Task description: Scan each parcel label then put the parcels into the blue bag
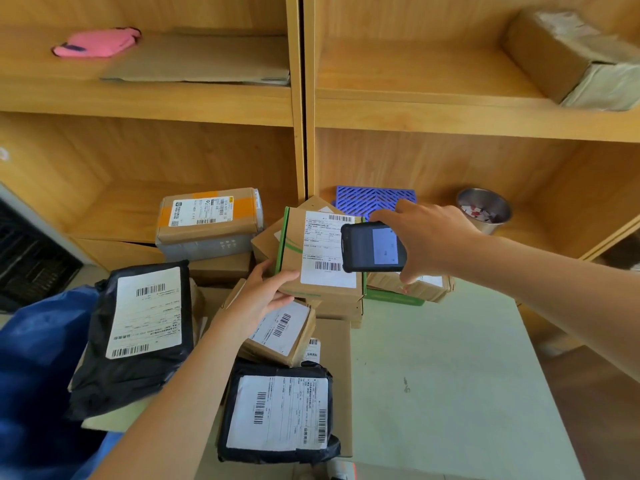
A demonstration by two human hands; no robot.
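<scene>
The brown cardboard box with green edging and a white shipping label [320,252] sits on top of the heap of parcels at the back of the pale green table [450,368], tilted so its label faces up toward the camera. The left hand [263,294] grips its near left corner, thumb on top and fingers curled under, apparently to steady and angle the label for reading. The right hand [427,239] is wrapped around a black handheld scanner with a lit screen [374,247], holding it just above the label's right side, covering part of it; this looks like the scanning step for this box.

Around it lie other parcels not yet bagged: a taped cardboard box with orange tape [207,220] to the left on the low shelf, a small brown box with a barcode label [282,332] under the left wrist, a black plastic mailer with a large white label [138,334] at the left edge, and another black mailer [277,414] nearest the camera. The blue bag [31,375] hangs open just beside the table's left edge, within easy reach for dropping the box in once it is read
</scene>
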